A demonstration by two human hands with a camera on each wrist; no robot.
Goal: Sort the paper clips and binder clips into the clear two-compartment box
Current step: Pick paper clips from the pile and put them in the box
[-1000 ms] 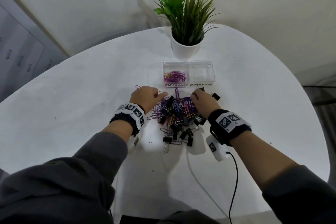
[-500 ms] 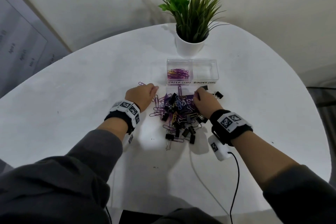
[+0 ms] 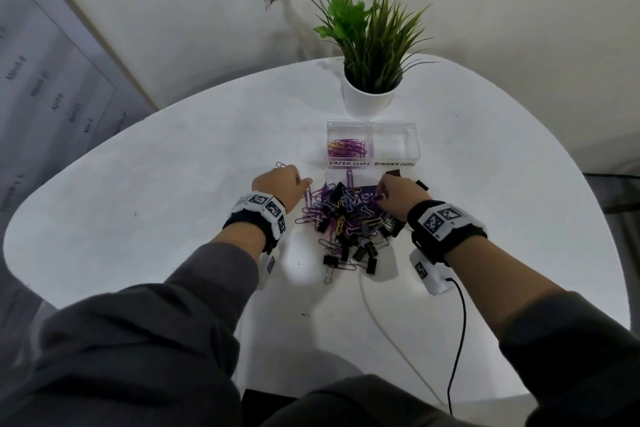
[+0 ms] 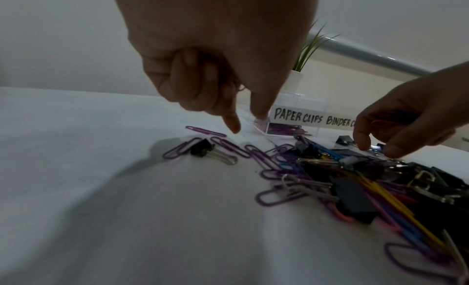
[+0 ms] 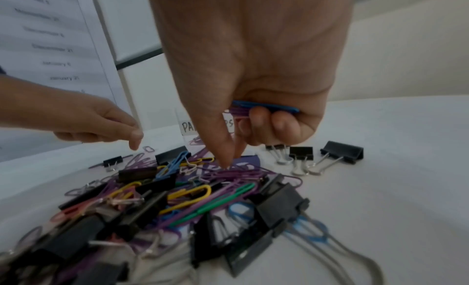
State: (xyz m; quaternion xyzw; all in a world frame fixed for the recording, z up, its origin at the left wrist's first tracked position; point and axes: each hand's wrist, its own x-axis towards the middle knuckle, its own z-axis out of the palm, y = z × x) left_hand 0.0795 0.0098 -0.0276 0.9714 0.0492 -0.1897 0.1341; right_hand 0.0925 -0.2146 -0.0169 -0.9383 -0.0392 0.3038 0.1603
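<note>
A mixed pile (image 3: 346, 218) of coloured paper clips and black binder clips lies on the white table. Behind it stands the clear box (image 3: 370, 163), labelled PAPER CLIPS and BINDER CLIPS. Purple paper clips (image 3: 348, 148) fill its left compartment, and the right compartment (image 3: 394, 146) looks bare. My left hand (image 4: 247, 122) hovers at the pile's left edge, index and thumb pointing down over purple clips (image 4: 228, 144). A thin clip loop shows among its curled fingers. My right hand (image 5: 229, 161) holds blue and purple paper clips (image 5: 264, 106) in its curled fingers. Its thumb and index touch the pile.
A white pot (image 3: 369, 100) with a green plant stands just behind the box. Three black binder clips (image 5: 341, 151) lie apart to the right of the pile. A purple card (image 3: 370, 198) lies under the clips. A black cable (image 3: 457, 322) runs from my right wrist.
My left hand has drawn back from the pile's middle to its left edge. My right hand stays at the far right of the pile.
</note>
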